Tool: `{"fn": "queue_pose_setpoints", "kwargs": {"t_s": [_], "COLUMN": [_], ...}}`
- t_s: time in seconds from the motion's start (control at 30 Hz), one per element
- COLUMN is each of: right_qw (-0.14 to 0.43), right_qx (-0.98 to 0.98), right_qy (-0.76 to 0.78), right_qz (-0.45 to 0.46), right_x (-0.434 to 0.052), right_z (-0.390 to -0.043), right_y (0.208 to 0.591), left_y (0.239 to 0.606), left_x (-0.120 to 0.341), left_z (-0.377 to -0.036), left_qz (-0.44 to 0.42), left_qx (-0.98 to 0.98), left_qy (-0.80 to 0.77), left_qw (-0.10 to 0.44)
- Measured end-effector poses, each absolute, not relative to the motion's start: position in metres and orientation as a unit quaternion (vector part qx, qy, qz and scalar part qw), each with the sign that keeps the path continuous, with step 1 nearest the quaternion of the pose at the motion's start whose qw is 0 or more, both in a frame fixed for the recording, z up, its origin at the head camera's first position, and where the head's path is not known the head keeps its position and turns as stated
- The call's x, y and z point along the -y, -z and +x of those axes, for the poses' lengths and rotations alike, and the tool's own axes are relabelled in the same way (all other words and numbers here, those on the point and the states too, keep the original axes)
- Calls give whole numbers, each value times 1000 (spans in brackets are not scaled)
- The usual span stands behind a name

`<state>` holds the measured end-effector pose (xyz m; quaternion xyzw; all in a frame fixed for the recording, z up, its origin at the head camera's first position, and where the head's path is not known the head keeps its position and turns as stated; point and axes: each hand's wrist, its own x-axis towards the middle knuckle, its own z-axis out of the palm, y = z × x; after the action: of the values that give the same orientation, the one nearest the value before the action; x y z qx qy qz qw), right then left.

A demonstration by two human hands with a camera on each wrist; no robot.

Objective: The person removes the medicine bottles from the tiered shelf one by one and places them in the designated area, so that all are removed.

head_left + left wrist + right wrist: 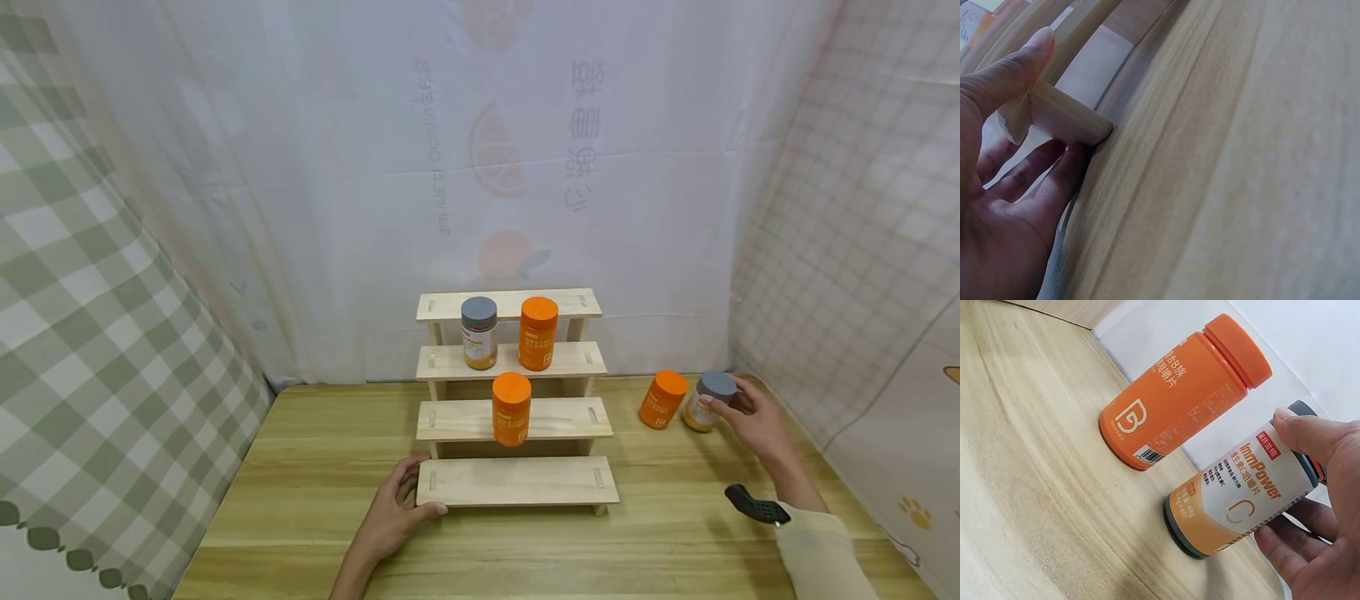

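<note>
A stepped wooden display rack [517, 482] stands mid-table, and my left hand [392, 512] grips the left end of its lowest step. In the left wrist view the thumb [1019, 69] lies along the step's edge, with the fingers around the end by the support [1066, 115]. Off to the right, my right hand [761, 427] holds a grey-lidded vitamin bottle [699, 412] between thumb and fingers. Its white and orange label [1235, 487] faces the right wrist camera, its base close over the tabletop. Just left of it an orange bottle [662, 402] stands upright.
On the rack, a second grey-lidded bottle [480, 335] and an orange bottle [537, 335] share an upper step. Another orange bottle [512, 410] stands one step lower. A white curtain [337, 208] hangs behind; checked cloths [112, 333] flank the wooden table [300, 467].
</note>
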<state>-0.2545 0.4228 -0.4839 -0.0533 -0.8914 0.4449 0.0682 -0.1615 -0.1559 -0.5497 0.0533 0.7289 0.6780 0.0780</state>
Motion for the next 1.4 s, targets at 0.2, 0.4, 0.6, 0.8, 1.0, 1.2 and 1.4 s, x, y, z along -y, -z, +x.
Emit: {"fn": "queue_pose_setpoints", "kwargs": {"t_s": [0.2, 0.4, 0.6, 0.8, 1.0, 1.2, 1.4], "right_qw": [67, 67, 61, 53, 29, 42, 51], "right_qx": [892, 891, 894, 897, 901, 908, 904], "right_qy": [-444, -447, -441, -438, -431, -416, -425], "right_qz": [-52, -50, -48, -38, -37, -23, 1], "right_x": [-421, -419, -420, -419, -419, -415, -408], "right_z": [-253, -253, -256, -257, -255, -255, -253], "right_y": [487, 488, 488, 487, 476, 465, 450], "left_y": [550, 551, 552, 554, 551, 550, 552], "left_x": [156, 157, 157, 158, 156, 155, 156], "left_z": [-161, -161, -161, -161, -160, -161, -161], "left_qz": [54, 51, 51, 62, 57, 56, 71], "left_qx": [-725, -726, -731, -737, -735, -730, -745], "left_qy": [-682, -681, -677, -670, -672, -678, -661], "left_qw": [80, 77, 71, 71, 68, 69, 62]}}
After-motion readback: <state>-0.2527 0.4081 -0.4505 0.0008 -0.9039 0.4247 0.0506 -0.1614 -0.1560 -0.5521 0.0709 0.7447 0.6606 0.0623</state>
